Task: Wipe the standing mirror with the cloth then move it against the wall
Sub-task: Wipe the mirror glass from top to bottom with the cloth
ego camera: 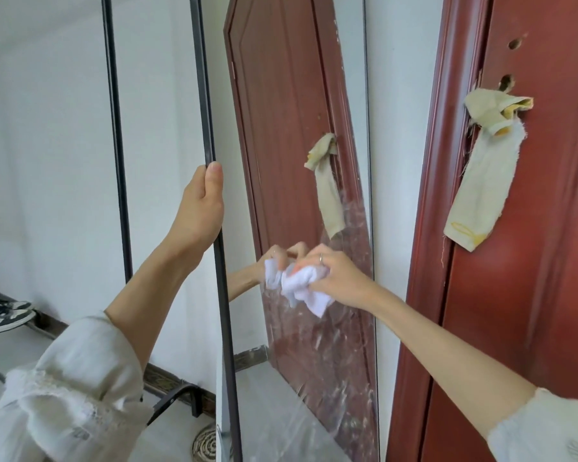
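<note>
The right hand (339, 278) has its fingers (309, 261) curled tight round a bunched white cloth (299, 288), pressing it to the glass at the middle of the frame; a ring sits on one finger. The left hand (202, 208) is clamped on the mirror's black left edge at centre left, thumb up along the front of the frame, fingers wrapped behind.

The mirror (301, 378) stands upright through the middle of the frame, and its glass is streaked and smeary around and below the cloth. In it shows the reflection of a red door and a hanging rag.

The real red door (531, 295) fills the right side, just beside the mirror, with a beige rag (481, 181) tied through a hole at upper right. A thin black pole (114, 95) rises at upper left before the white wall (47, 128). Sneakers (4, 315) lie at the lower left edge, and a round floor drain (205, 445) sits at the bottom.
</note>
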Demonstrator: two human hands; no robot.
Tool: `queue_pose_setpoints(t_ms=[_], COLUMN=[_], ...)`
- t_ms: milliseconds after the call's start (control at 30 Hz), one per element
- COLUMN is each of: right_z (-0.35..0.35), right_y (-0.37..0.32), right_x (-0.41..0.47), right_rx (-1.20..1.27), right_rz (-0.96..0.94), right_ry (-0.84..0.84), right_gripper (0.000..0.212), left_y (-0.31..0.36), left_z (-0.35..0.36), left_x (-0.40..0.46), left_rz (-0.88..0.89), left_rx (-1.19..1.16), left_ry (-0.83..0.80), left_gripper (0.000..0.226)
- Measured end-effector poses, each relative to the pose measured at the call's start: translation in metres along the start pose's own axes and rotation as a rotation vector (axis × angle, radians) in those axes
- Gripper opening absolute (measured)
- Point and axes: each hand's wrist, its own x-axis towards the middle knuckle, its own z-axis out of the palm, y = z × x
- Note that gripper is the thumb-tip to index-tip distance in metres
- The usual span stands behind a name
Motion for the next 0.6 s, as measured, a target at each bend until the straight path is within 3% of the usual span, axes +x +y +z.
queue_pose_setpoints(t_ms=[100, 167, 300, 400, 533, 600], right_z=[-0.016, -0.035, -0.082, -0.11, -0.119, -0.1], right_y=[0.006, 0.0, -0.032, -0.055, -0.083, -0.103], right_x=[0.0, 0.007, 0.045, 0.085, 0.124, 0.132], right_rx=[-0.123, -0.045, 0.249, 0.271, 0.401, 0.348], right_rz=[0.107, 0.105, 0.041, 0.042, 0.076, -0.026], right_ry=[-0.117, 0.023, 0.537, 0.821, 0.849, 0.847], right_gripper=[0.026, 0.028, 0.022, 0.021, 0.031, 0.037], left_y=[0.004, 0.006, 0.008, 0.008, 0.007, 0.007], left_z=[0.001, 0.004, 0.006, 0.005, 0.001, 0.001], left_x=[-0.002, -0.003, -0.004, -0.004, -0.003, -0.003], left_rz=[-0.005, 0.001, 0.042, 0.062, 0.059, 0.049], left_rx=[0.001, 0.005, 0.016, 0.034, 0.035, 0.037], left_ry=[-0.016, -0.015, 0.016, 0.016, 0.003, 0.0], left_gripper=[0.027, 0.031, 0.031, 0.034, 0.035, 0.035])
